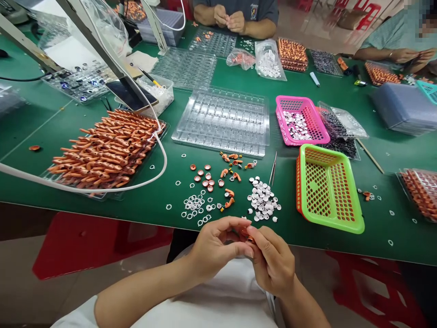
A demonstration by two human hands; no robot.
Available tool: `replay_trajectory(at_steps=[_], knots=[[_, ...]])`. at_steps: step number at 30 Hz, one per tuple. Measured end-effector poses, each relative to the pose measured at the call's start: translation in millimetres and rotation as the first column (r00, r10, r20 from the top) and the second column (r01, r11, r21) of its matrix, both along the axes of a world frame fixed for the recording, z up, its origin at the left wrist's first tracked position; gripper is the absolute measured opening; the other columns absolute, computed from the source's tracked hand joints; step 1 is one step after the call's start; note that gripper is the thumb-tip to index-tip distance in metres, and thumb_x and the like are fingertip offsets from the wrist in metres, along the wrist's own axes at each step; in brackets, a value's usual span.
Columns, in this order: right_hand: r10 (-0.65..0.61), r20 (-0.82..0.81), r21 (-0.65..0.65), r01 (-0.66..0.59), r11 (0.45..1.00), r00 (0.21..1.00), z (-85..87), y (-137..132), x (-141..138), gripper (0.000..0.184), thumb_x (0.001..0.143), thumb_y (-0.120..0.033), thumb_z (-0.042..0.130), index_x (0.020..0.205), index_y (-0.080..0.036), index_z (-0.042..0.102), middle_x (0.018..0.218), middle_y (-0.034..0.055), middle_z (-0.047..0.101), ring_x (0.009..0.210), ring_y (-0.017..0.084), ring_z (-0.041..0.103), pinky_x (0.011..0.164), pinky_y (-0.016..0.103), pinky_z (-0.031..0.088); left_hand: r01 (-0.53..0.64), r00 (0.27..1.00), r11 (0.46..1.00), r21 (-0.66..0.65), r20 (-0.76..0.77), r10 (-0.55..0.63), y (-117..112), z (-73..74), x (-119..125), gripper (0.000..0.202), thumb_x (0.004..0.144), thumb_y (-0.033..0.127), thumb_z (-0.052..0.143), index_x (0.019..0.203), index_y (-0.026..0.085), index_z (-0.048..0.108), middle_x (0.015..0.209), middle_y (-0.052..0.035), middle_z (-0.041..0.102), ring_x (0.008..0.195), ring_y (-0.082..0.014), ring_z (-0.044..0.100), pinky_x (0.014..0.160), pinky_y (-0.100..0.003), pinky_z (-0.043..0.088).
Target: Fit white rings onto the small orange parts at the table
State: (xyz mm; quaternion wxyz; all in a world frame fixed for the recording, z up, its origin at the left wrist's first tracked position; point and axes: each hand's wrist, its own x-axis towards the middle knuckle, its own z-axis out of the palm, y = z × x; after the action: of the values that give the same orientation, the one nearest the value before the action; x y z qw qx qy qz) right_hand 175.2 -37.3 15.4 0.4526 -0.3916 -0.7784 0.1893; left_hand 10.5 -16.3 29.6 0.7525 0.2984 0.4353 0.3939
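The green table [136, 202] has two co-workers [235, 22] along its far side, both cut off by the frame, and a red stool [99, 241] below its near edge. Just off that edge, the left hand [218, 243] and right hand [275, 259] pinch a small orange piece [251, 239], mostly hidden between them.

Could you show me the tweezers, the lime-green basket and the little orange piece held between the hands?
Tweezers [273, 168]: head view, about midway along their length.
Lime-green basket [357, 226]: head view, near right corner of its rim.
Orange piece [250, 239]: head view, the small part left showing.
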Motion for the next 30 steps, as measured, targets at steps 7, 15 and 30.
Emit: replay_trajectory(at_steps=[7, 15, 30], knots=[[-0.042, 0.005, 0.049, 0.042, 0.998, 0.999, 0.1, 0.3, -3.5, 0.047, 0.091, -0.006, 0.05, 0.138, -0.013, 0.05, 0.091, 0.0108, 0.066, 0.077, 0.02, 0.064, 0.059, 0.03, 0.054, 0.008, 0.999, 1.0, 0.03, -0.049, -0.006, -2.7, -3.5, -2.1, 0.038, 0.059, 0.021, 0.09, 0.093, 0.018, 0.074, 0.087, -0.0046, 0.073, 0.081, -0.0185, 0.068, 0.073, -0.026, 0.059], [-0.019, 0.019, 0.033, 0.018, 0.999, 1.0, -8.2, 8.3, -0.4, 0.05, 0.091, -0.004, 0.053, 0.141, -0.013, 0.048, 0.098, 0.0135, 0.066, 0.083, 0.02, 0.064, 0.064, 0.031, 0.057, 0.083, 0.975, 0.984, 0.159, -0.217, -0.048, 3.7, -3.4, -7.8, 0.035, 0.07, 0.022, 0.082, 0.102, 0.021, 0.067, 0.085, -0.0025, 0.072, 0.079, -0.0165, 0.069, 0.076, -0.025, 0.057], [-0.085, 0.068, 0.014, 0.084, 0.996, 0.994, -6.0, 11.9, -4.3, 0.057, 0.092, -0.003, 0.054, 0.147, -0.017, 0.042, 0.085, 0.0083, 0.066, 0.071, 0.017, 0.061, 0.059, 0.027, 0.053, 0.044, 0.993, 0.999, -0.016, -0.11, -0.046, 18.7, 2.9, -3.2, 0.021, 0.072, 0.031, 0.083, 0.082, 0.015, 0.074, 0.076, -0.0052, 0.075, 0.072, -0.0168, 0.07, 0.071, -0.024, 0.059]])
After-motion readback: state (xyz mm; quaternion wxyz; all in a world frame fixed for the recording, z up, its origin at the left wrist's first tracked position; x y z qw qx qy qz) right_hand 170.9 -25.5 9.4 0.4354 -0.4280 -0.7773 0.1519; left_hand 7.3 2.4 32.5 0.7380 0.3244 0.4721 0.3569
